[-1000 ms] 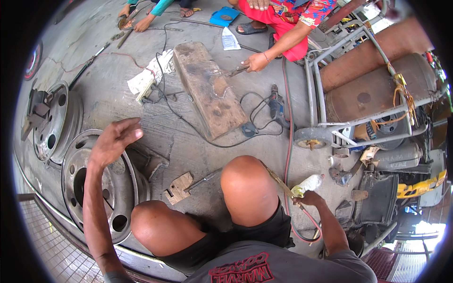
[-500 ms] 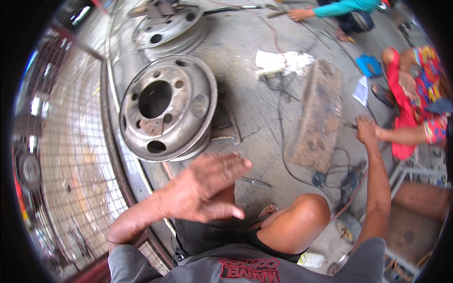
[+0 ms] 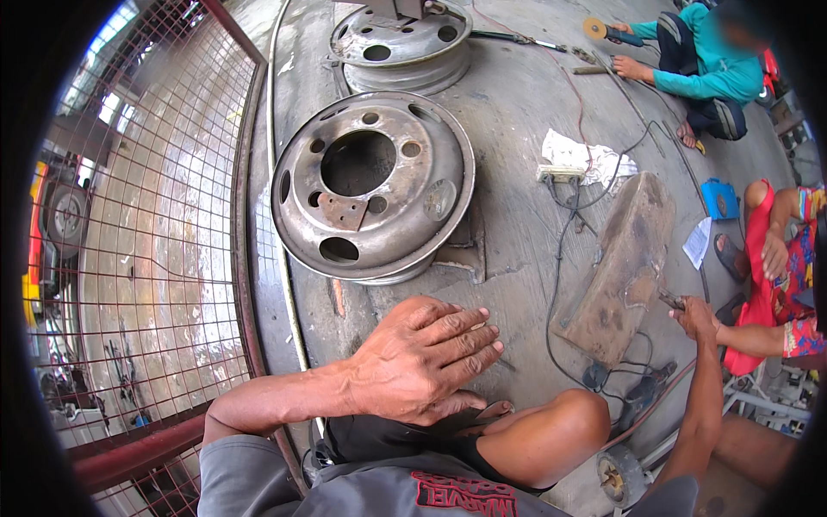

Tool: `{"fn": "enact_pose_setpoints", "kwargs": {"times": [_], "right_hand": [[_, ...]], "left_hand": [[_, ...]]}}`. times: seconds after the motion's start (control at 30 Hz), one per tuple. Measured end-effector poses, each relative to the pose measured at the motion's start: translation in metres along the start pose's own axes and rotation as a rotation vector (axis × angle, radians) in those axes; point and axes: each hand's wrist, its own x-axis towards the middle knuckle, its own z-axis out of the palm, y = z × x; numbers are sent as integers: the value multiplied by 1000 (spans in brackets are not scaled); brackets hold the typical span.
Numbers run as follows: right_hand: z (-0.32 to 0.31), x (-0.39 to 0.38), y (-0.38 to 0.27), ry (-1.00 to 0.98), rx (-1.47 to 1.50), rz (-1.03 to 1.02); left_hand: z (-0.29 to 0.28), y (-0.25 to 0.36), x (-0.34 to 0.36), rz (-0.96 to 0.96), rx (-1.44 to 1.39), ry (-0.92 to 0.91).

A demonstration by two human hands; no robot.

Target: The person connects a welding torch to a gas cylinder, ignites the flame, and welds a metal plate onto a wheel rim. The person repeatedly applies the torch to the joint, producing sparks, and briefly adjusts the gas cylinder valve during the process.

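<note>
My left hand (image 3: 428, 353) hovers palm down over my knee, fingers stretched out and holding nothing. In front of it stands a steel truck wheel rim (image 3: 405, 202) with a small rusty metal plate (image 3: 343, 211) lying on its face. To the right, my right hand (image 3: 696, 320) is closed around a short dark metal tool (image 3: 670, 299), whose kind I cannot make out. The tool's tip is beside a rusty steel block (image 3: 622, 263) on the floor. A co-worker's forearm (image 3: 758, 339) reaches up to my right hand; that person's fingers are hidden behind it.
Another wheel rim (image 3: 401, 56) stands farther back. A red mesh fence (image 3: 164, 215) runs along the left. Cables, a power strip (image 3: 560, 172) and a white cloth (image 3: 590, 155) lie on the concrete. A person in teal (image 3: 719, 60) holds an angle grinder (image 3: 613, 32) at the far right.
My view has swung, so the rims, block and people appear farther right and lower. My left hand stays over my knee, fingers still extended. The tool in my right hand shows more plainly.
</note>
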Motion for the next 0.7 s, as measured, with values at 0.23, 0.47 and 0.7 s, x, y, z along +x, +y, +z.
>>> {"fn": "enact_pose_setpoints", "kwargs": {"times": [0.23, 0.47, 0.7], "right_hand": [[-48, -29, -33, 105, -63, -35], [-97, -32, -92, 294, -13, -247], [-167, -34, -332, 224, 355, -462]], "left_hand": [[-6, -11, -27, 28, -68, 124], [-10, -18, -46, 68, -120, 182], [-21, -17, -68, 44, -146, 273]]}}
